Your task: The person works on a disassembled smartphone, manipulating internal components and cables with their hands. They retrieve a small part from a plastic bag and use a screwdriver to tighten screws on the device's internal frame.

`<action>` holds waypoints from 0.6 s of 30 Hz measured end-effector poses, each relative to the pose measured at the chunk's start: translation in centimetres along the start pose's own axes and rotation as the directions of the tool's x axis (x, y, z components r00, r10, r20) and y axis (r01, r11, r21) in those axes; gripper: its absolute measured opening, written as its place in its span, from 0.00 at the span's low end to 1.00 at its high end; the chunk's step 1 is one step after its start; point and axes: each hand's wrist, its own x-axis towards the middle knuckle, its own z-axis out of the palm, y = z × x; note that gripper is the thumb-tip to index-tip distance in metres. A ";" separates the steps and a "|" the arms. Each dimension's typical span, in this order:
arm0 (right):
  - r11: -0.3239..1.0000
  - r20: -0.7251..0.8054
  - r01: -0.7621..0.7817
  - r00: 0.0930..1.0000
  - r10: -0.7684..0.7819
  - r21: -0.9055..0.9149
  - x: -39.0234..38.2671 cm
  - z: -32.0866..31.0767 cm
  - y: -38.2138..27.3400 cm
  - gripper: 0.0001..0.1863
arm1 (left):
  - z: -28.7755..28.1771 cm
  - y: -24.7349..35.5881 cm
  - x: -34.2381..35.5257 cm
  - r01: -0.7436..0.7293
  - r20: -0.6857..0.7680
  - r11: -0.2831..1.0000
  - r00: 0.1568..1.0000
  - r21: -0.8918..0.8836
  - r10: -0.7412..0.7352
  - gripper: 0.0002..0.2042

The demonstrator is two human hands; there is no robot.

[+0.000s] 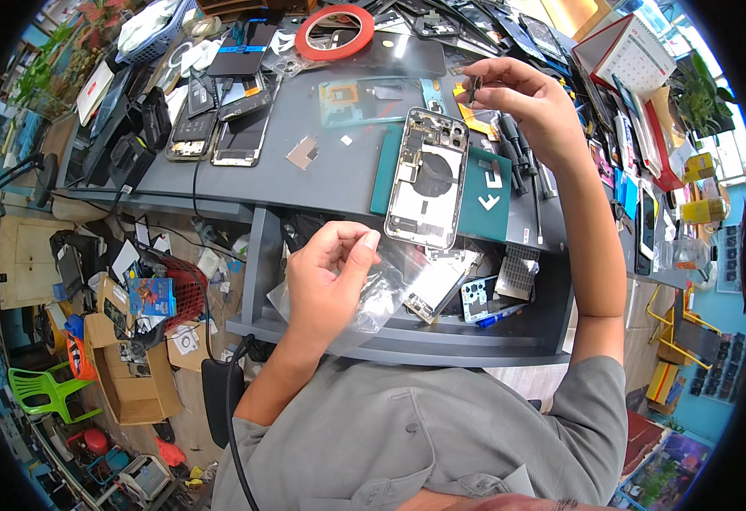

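Note:
An opened phone housing [428, 183], pale with a dark round pad, lies on a green mat [488, 213] near the desk's front edge. Beyond it, my right hand [530, 106] is raised and pinches a small dark part [473, 88], too small to name exactly. My left hand [330, 277] is closed, thumb against curled fingers, over the open drawer [258, 255]; what it grips, if anything, is hidden. A clear plastic bag [385, 294] spreads beside and below that hand; whether the fingers hold it I cannot tell.
Phone parts and a blue marker [500, 317] lie in the drawer. Screwdrivers [517, 153] rest right of the mat. Farther back are a red tape roll [334, 32] and a light-blue phone frame [364, 102]. Dismantled phones [241, 136] crowd the left; a calendar [632, 55] stands right.

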 end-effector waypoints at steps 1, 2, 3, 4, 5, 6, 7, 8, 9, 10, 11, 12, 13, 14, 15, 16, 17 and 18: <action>1.000 -0.006 -0.003 1.000 0.003 0.001 0.0 -0.1 0.1 0.19 | 0.0 -0.1 0.1 -0.010 -0.009 1.000 1.000 0.000 0.010 0.07; 1.000 -0.011 -0.006 1.000 0.006 0.001 0.0 -0.1 0.2 0.19 | 0.0 -0.2 0.1 -0.026 -0.011 1.000 1.000 -0.001 0.026 0.07; 1.000 -0.015 -0.016 1.000 0.017 0.022 0.0 -0.2 0.3 0.19 | 0.0 -0.3 0.2 -0.041 -0.012 0.999 0.999 -0.001 0.041 0.07; 0.999 -0.019 -0.026 0.999 0.027 0.044 0.0 -0.2 0.3 0.19 | -0.1 -0.4 0.2 -0.057 -0.014 0.998 0.998 -0.001 0.057 0.07; 0.997 -0.023 -0.036 0.999 0.038 0.067 0.0 -0.2 0.4 0.19 | -0.1 -0.5 0.2 -0.065 -0.018 0.998 0.998 0.005 0.065 0.06; 0.996 -0.014 -0.045 0.999 0.046 0.080 -0.1 -0.3 0.4 0.18 | -0.1 -0.6 0.2 -0.072 -0.021 0.997 0.997 0.012 0.073 0.06; 0.994 -0.005 -0.054 0.998 0.055 0.092 -0.1 -0.5 0.4 0.18 | -0.1 -0.7 0.2 -0.080 -0.024 0.997 0.996 0.018 0.081 0.06; 0.993 0.004 -0.062 0.998 0.062 0.103 -0.2 -0.6 0.4 0.18 | -0.1 -0.7 0.2 -0.084 -0.025 0.996 0.996 0.022 0.084 0.06; 0.992 0.001 -0.062 0.998 0.062 0.112 -0.2 -0.7 0.5 0.18 | -0.1 -0.6 0.2 -0.087 -0.025 0.996 0.996 0.026 0.088 0.06; 0.991 -0.001 -0.062 0.998 0.063 0.121 -0.3 -0.8 0.7 0.18 | -0.1 -0.5 0.2 -0.091 -0.026 0.995 0.995 0.030 0.091 0.06; 0.990 -0.001 -0.061 0.998 0.062 0.131 -0.3 -0.8 0.8 0.18 | -0.2 -0.4 0.1 -0.086 -0.024 0.996 0.996 0.037 0.087 0.07; 0.989 0.002 -0.073 0.997 0.074 0.126 -0.4 -0.9 0.8 0.18 | -0.2 -0.3 0.1 -0.082 -0.021 0.996 0.996 0.044 0.083 0.07; 0.989 0.006 -0.086 0.996 0.086 0.120 -0.5 -0.8 0.6 0.18 | -0.2 -0.3 0.1 -0.078 -0.018 0.996 0.997 0.050 0.079 0.07; 0.988 0.009 -0.099 0.995 0.099 0.115 -0.7 -0.8 0.5 0.18 | -0.2 -0.3 0.0 -0.085 -0.021 0.995 0.996 0.051 0.086 0.06; 0.986 0.011 -0.097 0.995 0.096 0.134 -0.8 -0.7 0.4 0.18 | -0.2 -0.3 0.0 -0.092 -0.024 0.994 0.995 0.051 0.093 0.06; 0.984 0.012 -0.095 0.996 0.094 0.153 -0.9 -0.6 0.4 0.18 | -0.2 -0.3 0.0 -0.098 -0.026 0.994 0.995 0.051 0.100 0.06; 0.981 0.016 -0.092 0.996 0.091 0.172 -1.1 -0.4 0.3 0.17 | -0.1 -0.4 0.0 -0.147 -0.054 0.986 0.987 0.077 0.152 0.05; 0.982 0.052 -0.077 0.996 0.069 0.175 -1.2 -0.3 0.2 0.18 | 0.0 -0.5 0.1 -0.195 -0.081 0.975 0.976 0.104 0.204 0.05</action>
